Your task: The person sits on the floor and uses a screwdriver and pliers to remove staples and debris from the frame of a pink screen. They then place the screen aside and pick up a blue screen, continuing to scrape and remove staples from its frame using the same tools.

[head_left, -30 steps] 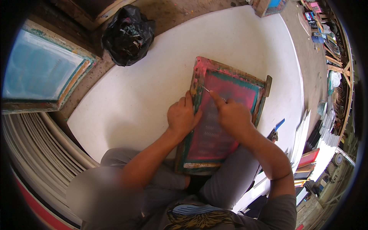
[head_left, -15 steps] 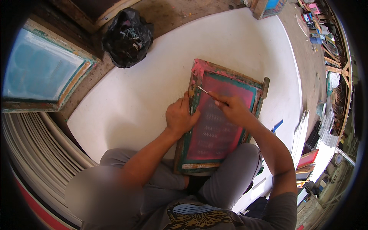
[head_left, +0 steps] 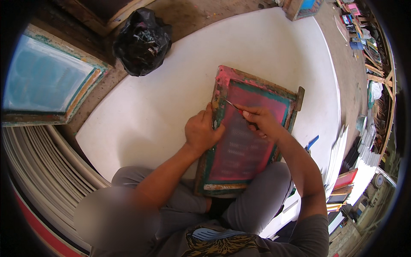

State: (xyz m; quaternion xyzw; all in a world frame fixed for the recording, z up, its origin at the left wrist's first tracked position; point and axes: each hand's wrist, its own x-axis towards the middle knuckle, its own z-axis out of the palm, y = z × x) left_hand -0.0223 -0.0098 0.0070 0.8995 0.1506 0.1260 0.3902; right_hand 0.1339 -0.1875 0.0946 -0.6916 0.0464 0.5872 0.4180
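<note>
1. The left hand (head_left: 201,131) has its fingers clamped on a framed pink screen (head_left: 242,147), mostly right of them.
2. The right hand (head_left: 262,123) pinches a slim tool (head_left: 233,106), its tip left of the fingers.

A wooden-framed pink screen (head_left: 240,150) lies aslant, a slim tool (head_left: 232,105) near its left edge

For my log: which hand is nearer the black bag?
Left: the left hand is below and right of the black bag; the right hand sits farther right.
</note>
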